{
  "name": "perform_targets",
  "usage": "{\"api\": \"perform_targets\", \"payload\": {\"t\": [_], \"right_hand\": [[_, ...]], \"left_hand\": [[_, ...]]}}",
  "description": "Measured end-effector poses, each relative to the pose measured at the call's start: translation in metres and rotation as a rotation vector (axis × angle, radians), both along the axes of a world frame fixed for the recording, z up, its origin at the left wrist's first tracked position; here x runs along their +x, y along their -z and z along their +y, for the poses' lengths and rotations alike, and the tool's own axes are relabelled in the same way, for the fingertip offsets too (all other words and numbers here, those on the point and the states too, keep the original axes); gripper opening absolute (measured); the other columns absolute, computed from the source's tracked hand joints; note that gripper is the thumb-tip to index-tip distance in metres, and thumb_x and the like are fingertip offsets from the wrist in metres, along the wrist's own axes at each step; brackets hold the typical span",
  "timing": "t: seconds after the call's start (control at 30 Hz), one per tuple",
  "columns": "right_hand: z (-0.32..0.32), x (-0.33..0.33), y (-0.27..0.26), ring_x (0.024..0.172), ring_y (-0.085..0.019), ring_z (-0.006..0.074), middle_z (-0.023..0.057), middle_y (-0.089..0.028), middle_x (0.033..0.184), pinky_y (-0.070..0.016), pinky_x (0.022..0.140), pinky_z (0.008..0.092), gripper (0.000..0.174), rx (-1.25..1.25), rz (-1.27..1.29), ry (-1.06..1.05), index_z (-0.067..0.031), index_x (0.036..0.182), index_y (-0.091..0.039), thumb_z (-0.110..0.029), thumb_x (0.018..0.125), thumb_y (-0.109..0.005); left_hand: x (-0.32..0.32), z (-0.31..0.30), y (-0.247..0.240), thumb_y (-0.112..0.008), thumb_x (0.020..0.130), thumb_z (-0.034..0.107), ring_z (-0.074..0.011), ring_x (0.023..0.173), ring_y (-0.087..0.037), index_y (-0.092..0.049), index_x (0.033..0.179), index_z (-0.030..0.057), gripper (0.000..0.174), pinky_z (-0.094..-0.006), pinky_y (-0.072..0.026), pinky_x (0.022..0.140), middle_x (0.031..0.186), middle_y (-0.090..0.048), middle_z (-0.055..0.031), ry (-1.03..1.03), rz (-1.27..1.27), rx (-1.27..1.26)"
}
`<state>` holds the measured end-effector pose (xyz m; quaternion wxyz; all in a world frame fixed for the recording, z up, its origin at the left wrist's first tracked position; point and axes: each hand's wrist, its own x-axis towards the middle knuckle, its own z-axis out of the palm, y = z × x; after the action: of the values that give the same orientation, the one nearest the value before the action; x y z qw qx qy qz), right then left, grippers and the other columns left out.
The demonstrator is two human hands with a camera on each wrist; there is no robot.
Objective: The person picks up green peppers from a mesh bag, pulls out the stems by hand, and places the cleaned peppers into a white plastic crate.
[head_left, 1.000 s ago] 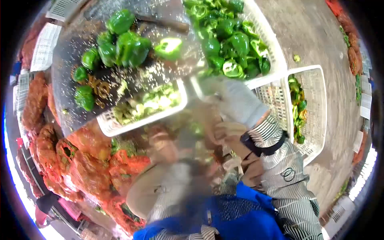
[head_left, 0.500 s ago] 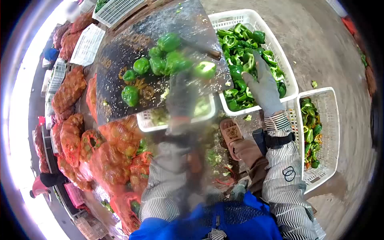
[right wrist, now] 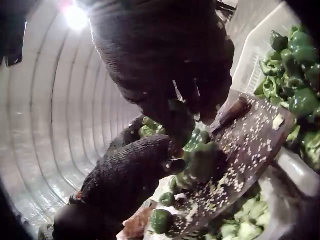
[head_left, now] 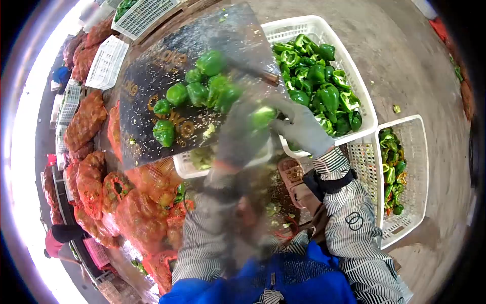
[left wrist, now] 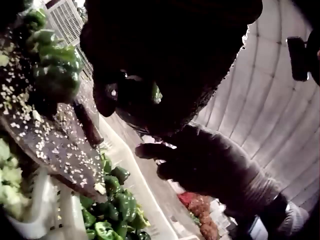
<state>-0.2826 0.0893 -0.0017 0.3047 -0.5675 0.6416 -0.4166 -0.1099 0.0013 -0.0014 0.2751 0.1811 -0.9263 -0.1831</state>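
My gloved left hand (head_left: 238,126), blurred in the head view, holds a halved green bell pepper (head_left: 263,116) over the near right side of the dark cutting board (head_left: 142,101). In the left wrist view, green flesh shows within the dark glove. My gloved right hand (head_left: 306,129) is close to the half's right side, thumb and forefinger spread apart. Whole green bell peppers (head_left: 210,63) lie on the board among scattered seeds. A knife with a brown handle (head_left: 268,77) lies behind them, its blade toward the peppers.
A white crate (head_left: 367,101) of cut green peppers stands right of the board. Another crate (head_left: 422,177) beyond it holds more peppers, some reddish. A white tub (head_left: 190,169) of pale cores sits below the board's near edge. Red net sacks (head_left: 142,218) lie at left.
The right hand reached over the pepper crate and came back left beside the other hand. The left hand has taken the pepper half from the board and moved right.
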Motion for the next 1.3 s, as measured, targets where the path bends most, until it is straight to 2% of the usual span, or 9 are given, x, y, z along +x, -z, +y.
{"api": "perform_targets", "payload": {"t": [0.2,0.23,0.27,0.37,0.5,0.63,0.87,1.13,1.3], "right_hand": [[-0.020,0.053,-0.028,0.119,-0.056,0.0267,0.0166,-0.057,0.130,-0.0456,0.101,0.0349,0.051,0.039,-0.507,-0.169,-0.0038,0.130,-0.054,-0.007,0.080,-0.063],[-0.023,0.062,-0.021,0.119,-0.056,0.0267,0.0166,-0.057,0.130,-0.0456,0.101,0.0349,0.051,0.044,-0.510,-0.180,-0.0038,0.130,-0.054,-0.007,0.080,-0.063],[-0.026,0.073,-0.009,0.119,-0.056,0.0264,0.0166,-0.057,0.129,-0.0457,0.101,0.0348,0.051,0.069,-0.602,-0.162,-0.0035,0.130,-0.054,-0.007,0.080,-0.063],[-0.029,0.092,-0.008,0.109,-0.061,0.0300,0.0172,-0.058,0.123,-0.0495,0.094,0.0381,0.049,0.035,-0.281,-0.188,-0.0050,0.126,-0.056,-0.016,0.079,-0.067],[-0.027,0.108,-0.037,0.101,-0.063,0.0348,0.0185,-0.056,0.118,-0.0513,0.089,0.0427,0.048,-0.046,0.138,-0.208,-0.0068,0.122,-0.056,-0.020,0.078,-0.070],[-0.031,0.128,-0.013,0.100,-0.063,0.0374,0.0212,-0.058,0.116,-0.0507,0.088,0.0451,0.045,-0.076,0.124,-0.210,-0.0038,0.119,-0.056,-0.016,0.078,-0.068],[-0.046,0.148,-0.007,0.097,-0.063,0.0406,0.0224,-0.063,0.098,-0.0500,0.085,0.0462,0.048,0.234,0.080,-0.304,0.0020,0.114,-0.055,-0.010,0.069,-0.068],[-0.045,0.163,-0.006,0.090,-0.065,0.0345,0.0199,-0.065,0.098,-0.0514,0.080,0.0408,0.046,0.162,-0.399,-0.336,0.0005,0.109,-0.059,-0.011,0.069,-0.077],[-0.044,0.180,0.001,0.095,-0.065,0.0349,0.0222,-0.065,0.101,-0.0507,0.084,0.0406,0.044,0.179,-0.313,-0.228,0.0011,0.112,-0.058,-0.010,0.073,-0.075]], "left_hand": [[0.042,0.004,0.034,-0.066,0.086,0.001,-0.0253,0.133,-0.042,-0.032,0.144,0.0070,0.068,-0.0367,-0.0523,0.099,0.133,-0.049,-0.0176,-0.065,0.897,0.802],[0.043,0.006,0.027,-0.048,0.097,0.053,-0.0280,0.130,-0.043,-0.019,0.152,0.0044,0.078,-0.0405,-0.0388,0.108,0.149,-0.035,-0.0138,-0.258,0.854,0.719],[0.051,-0.004,0.049,-0.046,0.098,0.053,-0.0315,0.127,-0.047,-0.021,0.151,0.0068,0.075,-0.0449,-0.0424,0.106,0.147,-0.038,-0.0153,-0.446,0.540,0.307],[0.061,0.003,0.006,-0.043,0.100,0.050,-0.0340,0.116,-0.056,-0.034,0.145,0.0078,0.063,-0.0488,-0.0513,0.095,0.135,-0.051,-0.0174,-0.180,1.161,1.377],[0.090,-0.015,0.038,-0.039,0.102,0.049,-0.0275,0.109,-0.060,-0.039,0.142,0.0034,0.061,-0.0419,-0.0543,0.089,0.124,-0.059,-0.0158,-0.507,0.371,0.328],[0.084,-0.002,0.024,-0.044,0.100,0.049,-0.0239,0.106,-0.059,-0.039,0.142,0.0028,0.062,-0.0360,-0.0512,0.092,0.123,-0.059,-0.0140,-0.314,1.045,1.298],[0.103,0.008,-0.005,-0.064,0.092,0.017,-0.0165,0.113,-0.054,-0.038,0.144,0.0017,0.060,-0.0294,-0.0449,0.097,0.131,-0.055,-0.0100,-0.433,0.525,1.196],[0.145,0.005,0.003,-0.076,0.083,0.032,-0.0172,0.106,-0.056,-0.041,0.142,0.0040,0.074,-0.0285,-0.0485,0.088,0.127,-0.056,-0.0089,-0.169,0.643,1.447],[0.151,0.000,0.021,-0.064,0.093,0.017,-0.0105,0.093,-0.059,-0.060,0.117,0.0027,0.028,-0.0247,-0.0484,0.081,0.102,-0.065,-0.0041,-0.500,0.293,0.858]]}}
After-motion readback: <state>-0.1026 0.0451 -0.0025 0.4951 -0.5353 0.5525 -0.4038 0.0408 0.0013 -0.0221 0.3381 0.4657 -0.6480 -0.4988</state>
